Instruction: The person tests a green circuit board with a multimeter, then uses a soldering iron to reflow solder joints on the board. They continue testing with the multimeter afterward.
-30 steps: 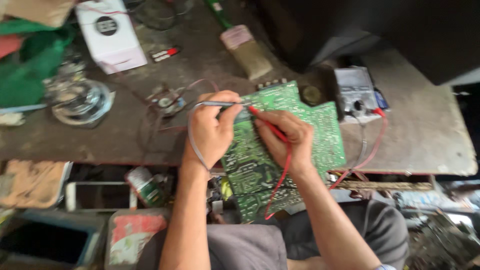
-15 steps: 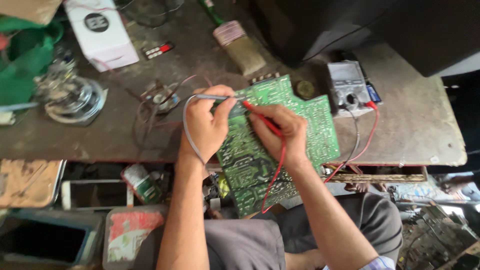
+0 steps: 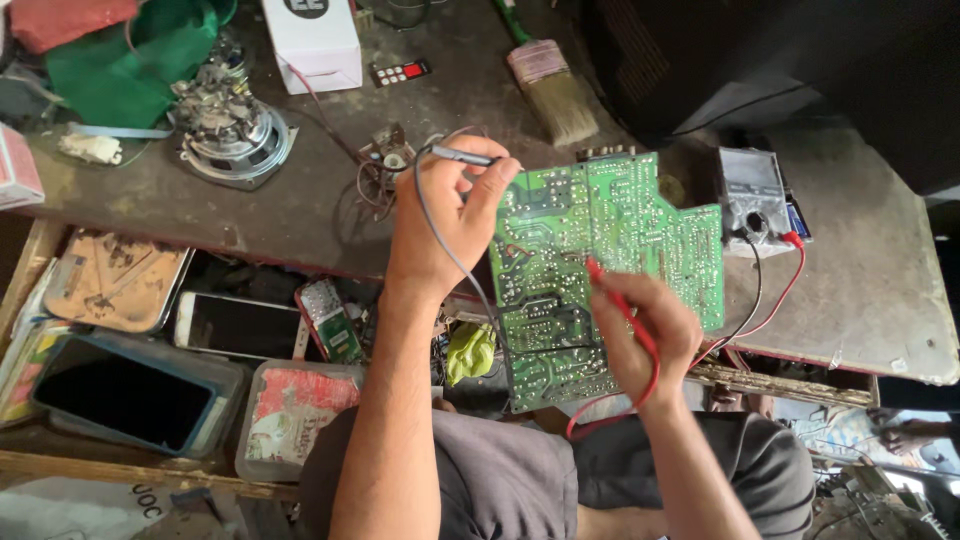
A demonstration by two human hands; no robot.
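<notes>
The right hand (image 3: 650, 335) has slid down the green circuit board (image 3: 600, 270), gripping the red probe (image 3: 612, 292). The left hand (image 3: 452, 215) still pinches the grey probe (image 3: 462, 156) at the board's upper left edge.

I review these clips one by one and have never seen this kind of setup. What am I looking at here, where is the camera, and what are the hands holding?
The camera sits on a person's head, looking down at a cluttered workbench. The left hand grips a green circuit board at its edge, along with a grey probe. The right hand presses a red probe onto the board. Red and black leads run to a grey meter. Also lying there: a paintbrush, a white box, a speaker part, and a phone on a lower shelf.
</notes>
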